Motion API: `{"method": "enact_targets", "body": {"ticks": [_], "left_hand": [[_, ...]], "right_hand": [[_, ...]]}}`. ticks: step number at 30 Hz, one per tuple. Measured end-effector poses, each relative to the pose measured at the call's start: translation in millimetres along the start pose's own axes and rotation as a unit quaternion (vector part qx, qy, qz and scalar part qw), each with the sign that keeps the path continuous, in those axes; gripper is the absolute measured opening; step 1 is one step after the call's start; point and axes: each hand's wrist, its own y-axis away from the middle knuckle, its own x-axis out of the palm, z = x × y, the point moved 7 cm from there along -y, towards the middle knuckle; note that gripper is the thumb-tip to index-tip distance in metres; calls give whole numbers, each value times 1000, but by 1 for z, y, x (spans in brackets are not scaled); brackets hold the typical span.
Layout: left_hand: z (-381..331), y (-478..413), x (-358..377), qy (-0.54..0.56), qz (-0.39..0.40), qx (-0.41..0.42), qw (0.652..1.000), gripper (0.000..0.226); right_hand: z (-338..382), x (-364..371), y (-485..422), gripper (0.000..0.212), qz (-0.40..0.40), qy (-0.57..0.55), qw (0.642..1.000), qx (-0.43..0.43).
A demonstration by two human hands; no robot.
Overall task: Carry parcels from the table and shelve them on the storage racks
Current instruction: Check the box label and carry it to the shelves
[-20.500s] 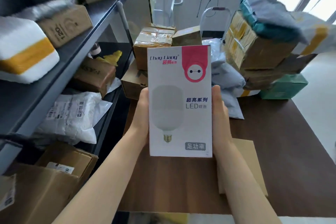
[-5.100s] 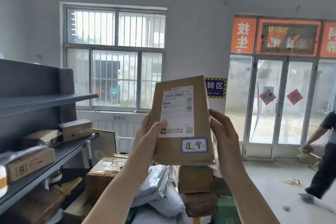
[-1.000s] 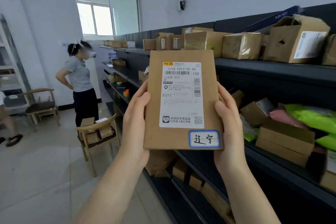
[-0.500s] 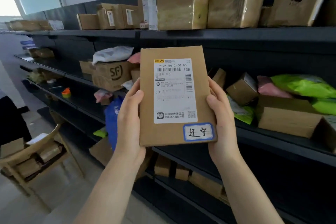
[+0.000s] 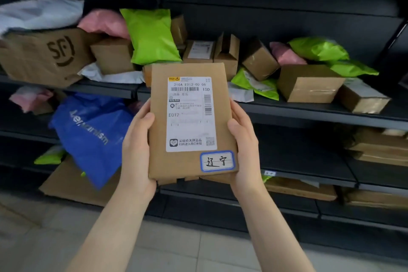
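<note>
Cardboard parcel (image 5: 189, 121) gripped upright between left hand (image 5: 136, 150) and right hand (image 5: 245, 143); rack (image 5: 309, 112) beyond both.

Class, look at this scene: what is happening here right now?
A person holds a flat brown parcel upright in both hands, left hand and right hand gripping its side edges, shipping label facing them. They stand before dark storage racks already crowded with boxes and bags. The parcel is not yet shelved.

Dark rack (image 5: 309, 115): middle shelf crowded with boxes (image 5: 309, 83), green mailers (image 5: 151, 35) and an SF carton (image 5: 47, 56) (left end); blue bag (image 5: 92, 137) below.
</note>
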Motion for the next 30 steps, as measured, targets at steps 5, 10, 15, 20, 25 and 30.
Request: {"method": "enact_targets", "body": {"ticks": [5,10,15,20,25,30], "left_hand": [[32,-16,2,-29,43,-39,998,39],[71,-37,13,-48,59,-69,995,41],[160,-53,10,-102,38,-168,980,27],[254,-92,13,-139,11,-266,954,25],[304,-162,31,-207,73,-277,935,39],[343,-222,49,-263,139,-295,908,41]], "right_hand": [[-26,-21,-1,41,-42,35,999,6],[-46,-50,-12,40,-68,55,996,9],[-112,-110,-13,44,-134,51,986,83],[-194,-170,-47,26,-212,27,955,204],[-242,-194,-127,32,-191,41,947,254],[-292,-217,-184,49,-164,94,943,272]]}}
